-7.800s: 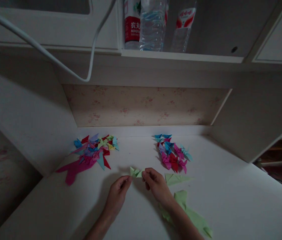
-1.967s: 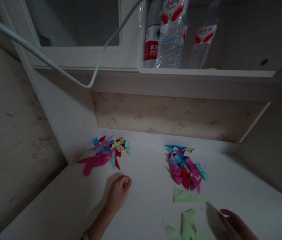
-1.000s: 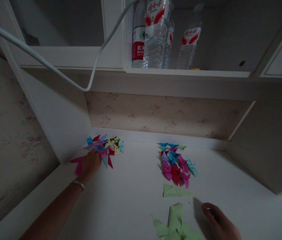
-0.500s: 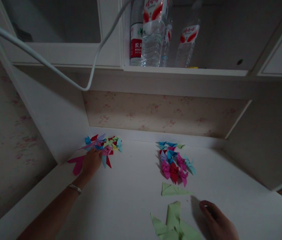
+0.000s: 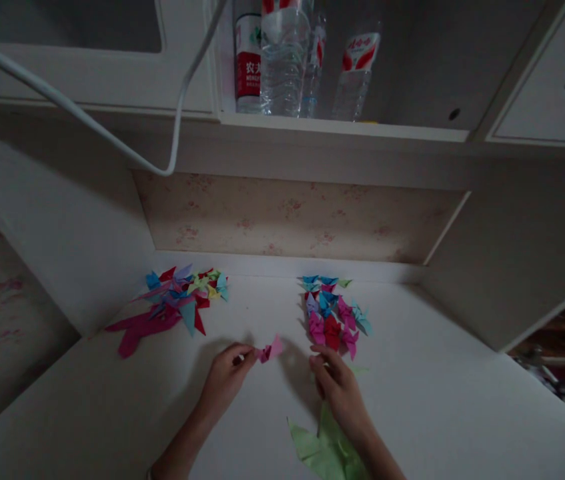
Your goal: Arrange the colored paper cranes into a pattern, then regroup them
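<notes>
My left hand [image 5: 229, 373] pinches a small pink origami piece [image 5: 269, 349] between thumb and fingertips, above the white desktop. To its right, my right hand [image 5: 337, 383] has its fingers loosely bent and apart, with nothing seen between them. It is just in front of a cluster of folded paper pieces [image 5: 332, 330] in blue, magenta, red and purple. Under the right wrist lies a larger light green folded paper [image 5: 319, 443], partly covered by the arm. Another green paper piece [image 5: 361, 369] is mostly hidden behind the right hand.
A second heap of colourful folded paper [image 5: 187, 293] lies at the back left, with a long magenta piece [image 5: 149, 325] in front. Overhead, a shelf [image 5: 342, 128] holds several plastic bottles [image 5: 285, 73]. A white cable [image 5: 112, 137] hangs at the upper left. Side panels flank the desktop.
My left hand has come from the left heap toward the middle, bringing the pink origami piece. My right hand has moved left and away from me, over the green papers. The view has shifted slightly.
</notes>
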Available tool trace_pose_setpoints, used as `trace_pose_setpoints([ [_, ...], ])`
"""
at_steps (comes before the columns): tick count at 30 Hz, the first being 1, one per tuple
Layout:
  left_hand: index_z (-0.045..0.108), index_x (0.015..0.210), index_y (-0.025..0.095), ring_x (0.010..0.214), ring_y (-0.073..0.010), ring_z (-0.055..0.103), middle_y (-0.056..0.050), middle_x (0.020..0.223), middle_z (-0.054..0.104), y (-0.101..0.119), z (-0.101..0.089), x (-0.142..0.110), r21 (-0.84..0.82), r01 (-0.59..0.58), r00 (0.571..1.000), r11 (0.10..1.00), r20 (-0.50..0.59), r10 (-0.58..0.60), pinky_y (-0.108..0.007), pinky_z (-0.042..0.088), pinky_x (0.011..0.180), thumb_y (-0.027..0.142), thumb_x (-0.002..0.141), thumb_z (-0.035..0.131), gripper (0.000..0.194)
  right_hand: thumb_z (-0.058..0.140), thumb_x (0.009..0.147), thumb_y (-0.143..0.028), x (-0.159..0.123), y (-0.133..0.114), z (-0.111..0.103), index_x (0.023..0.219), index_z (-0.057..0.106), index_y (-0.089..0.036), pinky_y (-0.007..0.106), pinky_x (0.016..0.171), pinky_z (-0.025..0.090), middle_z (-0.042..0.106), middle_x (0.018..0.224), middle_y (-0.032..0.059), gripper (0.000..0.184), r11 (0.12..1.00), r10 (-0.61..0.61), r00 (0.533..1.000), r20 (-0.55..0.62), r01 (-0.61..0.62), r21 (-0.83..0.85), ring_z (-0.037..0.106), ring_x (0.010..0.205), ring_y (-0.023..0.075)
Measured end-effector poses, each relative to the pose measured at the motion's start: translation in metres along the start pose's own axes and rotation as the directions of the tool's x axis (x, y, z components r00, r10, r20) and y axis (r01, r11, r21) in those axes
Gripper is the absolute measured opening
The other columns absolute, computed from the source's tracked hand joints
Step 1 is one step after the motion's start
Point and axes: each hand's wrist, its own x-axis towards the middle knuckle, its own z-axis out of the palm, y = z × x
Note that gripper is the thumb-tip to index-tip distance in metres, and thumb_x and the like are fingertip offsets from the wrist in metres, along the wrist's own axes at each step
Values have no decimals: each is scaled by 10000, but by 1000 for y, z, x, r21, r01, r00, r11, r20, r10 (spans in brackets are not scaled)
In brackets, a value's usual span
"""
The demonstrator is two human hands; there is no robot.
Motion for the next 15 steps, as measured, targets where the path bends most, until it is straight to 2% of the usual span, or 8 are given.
trace_pose_setpoints([
  [2, 697, 755, 167, 648, -143, 557, -12, 707, 630, 5, 11, -6, -17, -63, 997, 998, 41, 64, -218, 405, 597, 427, 835, 541, 313, 584, 797, -573, 4, -1, 20, 1114, 599, -194, 215, 402, 333, 559, 711, -25, 494, 995, 36, 998, 50, -41, 89, 446, 448, 88],
  [4, 686, 729, 169, 651, -139, 547, -9, 702, 602, 7, 16, -11, -17, -108, 991, 994, 77, 109, -217, 400, 602, 398, 847, 537, 298, 571, 809, -576, 4, 0, 30, 1107, 608, -193, 210, 391, 308, 545, 705, -32, 487, 988, 75, 994, 80, -85, 130, 419, 423, 72],
  [8, 682, 730, 174, 639, -133, 537, -8, 705, 582, 5, 19, -17, -27, -115, 988, 993, 100, 118, -216, 393, 587, 367, 861, 530, 279, 599, 803, -555, -4, 8, 36, 852, 679, -162, 205, 389, 242, 473, 565, -53, 404, 989, 108, 984, 143, -121, 86, 350, 408, 60],
  [11, 682, 736, 172, 643, -132, 537, -13, 720, 593, 3, 19, -21, -67, -88, 994, 994, 62, 92, -214, 390, 578, 384, 856, 544, 280, 601, 795, -568, -8, 10, 34, 776, 674, -154, 208, 399, 250, 452, 508, -56, 421, 988, 127, 984, 123, -137, 77, 362, 406, 69],
  [15, 697, 777, 162, 532, -106, 466, 13, 640, 567, 4, 20, -22, -180, 45, 998, 983, 44, -38, -213, 336, 491, 472, 820, 579, 335, 581, 806, -577, -9, 8, 33, 772, 647, -152, 213, 421, 278, 484, 466, -45, 432, 985, 129, 985, 117, -141, 99, 421, 412, 92],
])
